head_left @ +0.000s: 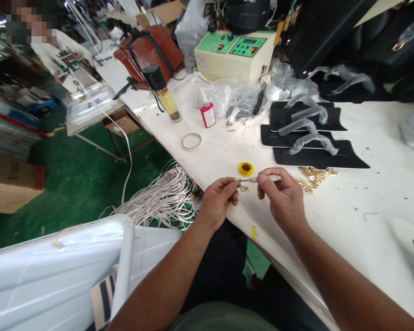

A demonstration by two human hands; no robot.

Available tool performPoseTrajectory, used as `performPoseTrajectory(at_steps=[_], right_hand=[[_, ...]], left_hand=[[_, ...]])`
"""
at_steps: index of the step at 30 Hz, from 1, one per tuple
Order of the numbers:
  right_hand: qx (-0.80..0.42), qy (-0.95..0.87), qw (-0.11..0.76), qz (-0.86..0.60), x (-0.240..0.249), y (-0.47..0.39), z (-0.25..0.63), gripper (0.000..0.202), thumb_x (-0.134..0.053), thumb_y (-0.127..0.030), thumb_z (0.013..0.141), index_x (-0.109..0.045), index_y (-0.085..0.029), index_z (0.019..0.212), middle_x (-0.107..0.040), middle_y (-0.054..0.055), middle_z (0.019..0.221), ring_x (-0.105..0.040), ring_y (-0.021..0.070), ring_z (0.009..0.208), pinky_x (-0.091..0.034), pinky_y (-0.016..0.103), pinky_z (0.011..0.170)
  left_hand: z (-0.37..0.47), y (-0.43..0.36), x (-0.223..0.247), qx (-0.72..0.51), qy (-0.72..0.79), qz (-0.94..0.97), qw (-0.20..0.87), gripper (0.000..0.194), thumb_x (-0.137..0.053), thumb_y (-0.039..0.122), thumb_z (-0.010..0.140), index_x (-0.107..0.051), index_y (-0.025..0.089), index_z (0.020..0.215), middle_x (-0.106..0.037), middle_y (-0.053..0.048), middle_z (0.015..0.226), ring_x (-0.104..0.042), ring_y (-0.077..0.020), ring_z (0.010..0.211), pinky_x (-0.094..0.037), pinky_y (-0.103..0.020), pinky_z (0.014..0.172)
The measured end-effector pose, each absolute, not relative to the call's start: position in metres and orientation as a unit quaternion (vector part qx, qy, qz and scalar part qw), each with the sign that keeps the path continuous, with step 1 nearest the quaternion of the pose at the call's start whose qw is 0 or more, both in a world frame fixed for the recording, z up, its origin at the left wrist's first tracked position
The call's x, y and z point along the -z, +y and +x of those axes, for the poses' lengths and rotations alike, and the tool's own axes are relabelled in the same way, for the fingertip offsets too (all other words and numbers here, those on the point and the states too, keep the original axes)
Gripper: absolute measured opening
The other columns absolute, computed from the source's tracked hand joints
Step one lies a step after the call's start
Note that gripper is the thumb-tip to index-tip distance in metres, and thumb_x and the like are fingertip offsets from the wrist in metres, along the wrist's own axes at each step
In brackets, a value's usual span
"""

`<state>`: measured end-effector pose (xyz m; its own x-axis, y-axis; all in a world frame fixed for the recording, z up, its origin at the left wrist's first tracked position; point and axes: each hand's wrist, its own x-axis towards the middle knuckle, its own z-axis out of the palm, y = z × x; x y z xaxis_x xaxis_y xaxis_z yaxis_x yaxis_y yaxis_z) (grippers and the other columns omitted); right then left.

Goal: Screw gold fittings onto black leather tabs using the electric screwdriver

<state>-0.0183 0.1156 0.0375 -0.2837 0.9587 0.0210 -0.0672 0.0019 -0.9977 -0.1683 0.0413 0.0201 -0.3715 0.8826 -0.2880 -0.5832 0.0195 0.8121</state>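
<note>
Between thumb and forefinger, my left hand (221, 198) pinches a small gold metal fitting (237, 182). My right hand (279, 192) grips a thin pale-handled tool (272, 178), its dark narrow tip touching or very close to the fitting. Another small gold piece (244, 188) lies on the table just below the tip. Behind the hands sits a small yellow round dish (245, 168) with a dark brown middle. Right of my right hand is a heap of gold fittings (315, 177).
Black panels (317, 154) with plastic-wrapped handles lie at the right. A red bottle (208, 112), a tape ring (192, 141) and a jar (163, 94) stand farther back, before a cream machine (234, 55). White cords (158, 197) hang left, above a white bin (127, 248). A person works far left.
</note>
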Motion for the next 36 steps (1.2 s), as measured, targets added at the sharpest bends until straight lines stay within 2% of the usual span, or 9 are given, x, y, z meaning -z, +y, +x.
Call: performPoseTrajectory(at_steps=[12, 21, 25, 29, 32, 36], right_hand=[[-0.586, -0.555, 0.434, -0.400, -0.035, 0.114, -0.018, 0.029, -0.077, -0.051, 0.089, -0.068, -0.024, 0.095, -0.062, -0.003, 0.059, -0.055, 0.0137, 0.052, -0.045, 0.027, 0.053], [-0.594, -0.544, 0.397, -0.441, -0.037, 0.120, -0.019, 0.046, -0.077, -0.066, 0.082, -0.069, -0.022, 0.088, -0.064, 0.000, 0.056, -0.059, 0.0175, 0.050, -0.049, 0.030, 0.052], [-0.610, -0.549, 0.399, -0.410, -0.035, 0.120, -0.018, 0.044, -0.077, -0.064, 0.083, -0.071, -0.022, 0.096, -0.064, 0.000, 0.059, -0.059, 0.0184, 0.056, -0.050, 0.031, 0.057], [-0.631, -0.551, 0.389, -0.382, -0.033, 0.120, -0.015, 0.041, -0.076, -0.062, 0.083, -0.073, -0.023, 0.095, -0.063, 0.001, 0.062, -0.058, 0.0196, 0.059, -0.049, 0.032, 0.059], [-0.629, -0.547, 0.393, -0.388, -0.034, 0.124, -0.012, 0.039, -0.076, -0.060, 0.084, -0.073, -0.023, 0.095, -0.064, 0.001, 0.062, -0.058, 0.0200, 0.059, -0.048, 0.033, 0.060], [-0.617, -0.507, 0.442, -0.410, -0.035, 0.137, -0.002, 0.035, -0.077, -0.057, 0.086, -0.072, -0.023, 0.090, -0.065, 0.000, 0.063, -0.057, 0.0177, 0.058, -0.048, 0.032, 0.061]], left_hand=[[-0.168, 0.042, -0.020, -0.681, 0.475, 0.153, 0.536, 0.040, -0.097, 0.037, 0.068, -0.074, 0.017, 0.094, -0.072, -0.001, 0.085, -0.056, -0.0074, 0.062, -0.042, -0.022, 0.057], [-0.168, 0.041, -0.014, -0.677, 0.496, 0.173, 0.515, 0.037, -0.094, 0.039, 0.074, -0.075, 0.015, 0.096, -0.070, -0.001, 0.078, -0.055, -0.0075, 0.060, -0.044, -0.022, 0.058], [-0.167, 0.041, -0.016, -0.678, 0.502, 0.174, 0.508, 0.039, -0.095, 0.040, 0.072, -0.076, 0.015, 0.095, -0.070, -0.001, 0.078, -0.053, -0.0072, 0.059, -0.043, -0.022, 0.057], [-0.167, 0.039, -0.020, -0.665, 0.526, 0.177, 0.500, 0.040, -0.094, 0.041, 0.071, -0.076, 0.014, 0.094, -0.068, -0.001, 0.073, -0.052, -0.0074, 0.057, -0.041, -0.021, 0.056], [-0.172, 0.038, -0.022, -0.630, 0.571, 0.197, 0.489, 0.046, -0.092, 0.047, 0.069, -0.074, 0.014, 0.095, -0.065, 0.000, 0.070, -0.051, -0.0080, 0.056, -0.040, -0.021, 0.053], [-0.185, 0.040, -0.027, -0.511, 0.658, 0.268, 0.483, 0.049, -0.085, 0.054, 0.069, -0.073, 0.015, 0.095, -0.058, 0.003, 0.059, -0.045, -0.0086, 0.048, -0.032, -0.021, 0.045]])
